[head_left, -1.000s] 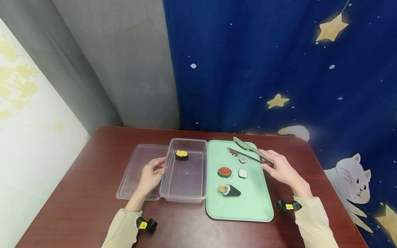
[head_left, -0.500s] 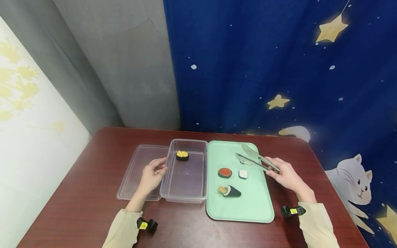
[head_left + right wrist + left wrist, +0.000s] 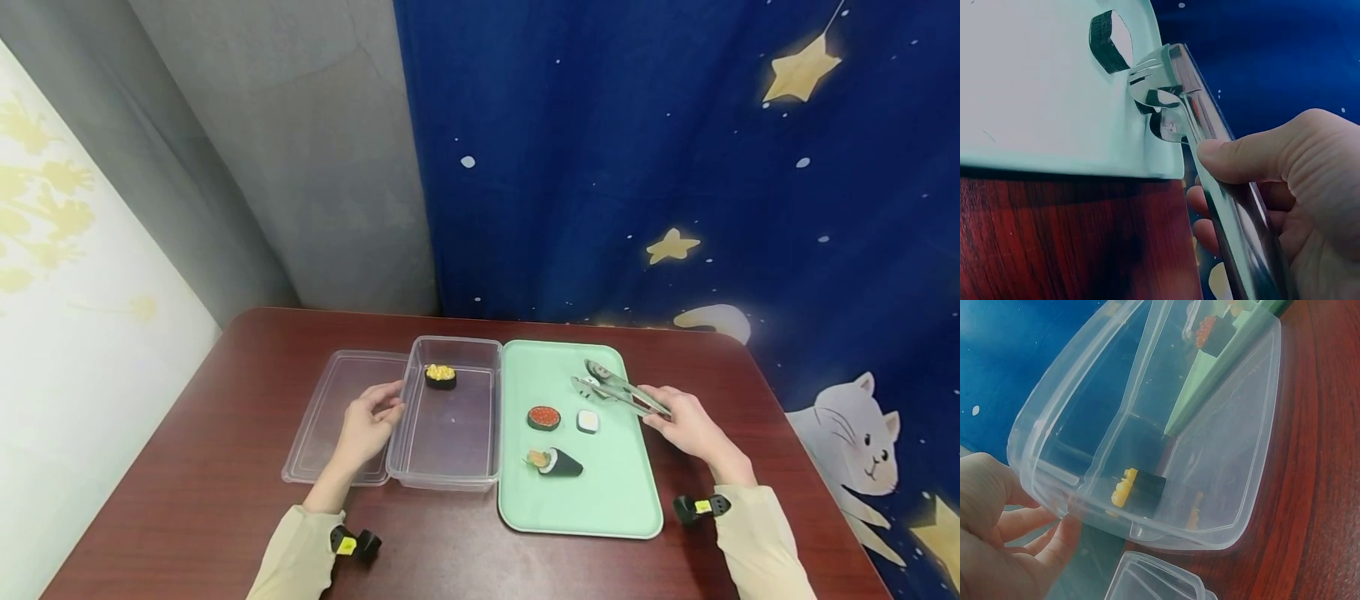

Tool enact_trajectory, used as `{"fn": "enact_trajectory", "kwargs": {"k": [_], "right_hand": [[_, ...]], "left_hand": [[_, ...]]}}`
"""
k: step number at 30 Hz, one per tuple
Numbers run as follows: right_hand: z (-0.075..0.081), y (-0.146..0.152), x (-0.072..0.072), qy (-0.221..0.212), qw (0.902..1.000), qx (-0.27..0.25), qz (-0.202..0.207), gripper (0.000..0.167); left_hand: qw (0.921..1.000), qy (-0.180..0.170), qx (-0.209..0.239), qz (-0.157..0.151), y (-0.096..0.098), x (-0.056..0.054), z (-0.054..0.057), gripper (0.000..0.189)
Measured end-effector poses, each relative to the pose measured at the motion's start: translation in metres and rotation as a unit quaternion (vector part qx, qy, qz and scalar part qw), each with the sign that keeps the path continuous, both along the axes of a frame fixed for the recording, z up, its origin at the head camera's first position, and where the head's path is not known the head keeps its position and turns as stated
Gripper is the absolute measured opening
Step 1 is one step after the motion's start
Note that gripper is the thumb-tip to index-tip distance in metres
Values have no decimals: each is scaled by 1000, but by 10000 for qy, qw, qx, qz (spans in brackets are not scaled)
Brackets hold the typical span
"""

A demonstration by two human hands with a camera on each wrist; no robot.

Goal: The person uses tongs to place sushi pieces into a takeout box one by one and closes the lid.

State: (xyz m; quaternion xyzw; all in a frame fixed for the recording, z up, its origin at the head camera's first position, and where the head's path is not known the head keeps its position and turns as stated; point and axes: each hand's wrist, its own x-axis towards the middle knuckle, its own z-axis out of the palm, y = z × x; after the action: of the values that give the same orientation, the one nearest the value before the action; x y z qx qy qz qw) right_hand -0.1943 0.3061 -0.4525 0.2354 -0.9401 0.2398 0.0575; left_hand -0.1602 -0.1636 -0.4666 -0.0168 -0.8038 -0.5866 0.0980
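Tongs [image 3: 624, 385] gripped by our right hand [image 3: 692, 423] straddle a small roll [image 3: 591, 382] in the head view; a slanted squeeze could flick it off the green tray [image 3: 581, 507], which bears red-topped sushi [image 3: 543, 417], a white piece [image 3: 588, 421] and a dark cone [image 3: 566, 464]. Left wrist: our left hand [image 3: 1007, 562] loosely touches the clear container [image 3: 1235, 450]; a twitch could shift it and its yellow-topped sushi [image 3: 1142, 490]. Right wrist: the tongs' bite is unclear.

"What do the tongs [image 3: 1232, 219] hide?"
"Much of one sushi piece [image 3: 592, 382] — whether they grip it, I can't tell."
"And in the left wrist view?"
"The clear lid [image 3: 1154, 578] runs off the bottom edge — only part shows."
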Motion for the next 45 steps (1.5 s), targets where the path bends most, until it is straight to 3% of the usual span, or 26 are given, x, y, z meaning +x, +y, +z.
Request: {"fn": "enact_trajectory", "kwargs": {"k": [18,27,41,45], "right_hand": [[6,-1,-5,-55,9999,88,-55,43],[19,-8,-6,364,9992,-144,95,43],[40,-29,-15,650,9967,-240,424,44],[48,-39,-17,525,9966,-299,554,44]], "left_hand": [[10000,56,-40,23,-2,0,2,37],[9999,51,-55,81,-1,-1,2,37],[10000,7,-61,36,-1,0,0,35],[10000,-3,-19,28,0,0,0,35]]}}
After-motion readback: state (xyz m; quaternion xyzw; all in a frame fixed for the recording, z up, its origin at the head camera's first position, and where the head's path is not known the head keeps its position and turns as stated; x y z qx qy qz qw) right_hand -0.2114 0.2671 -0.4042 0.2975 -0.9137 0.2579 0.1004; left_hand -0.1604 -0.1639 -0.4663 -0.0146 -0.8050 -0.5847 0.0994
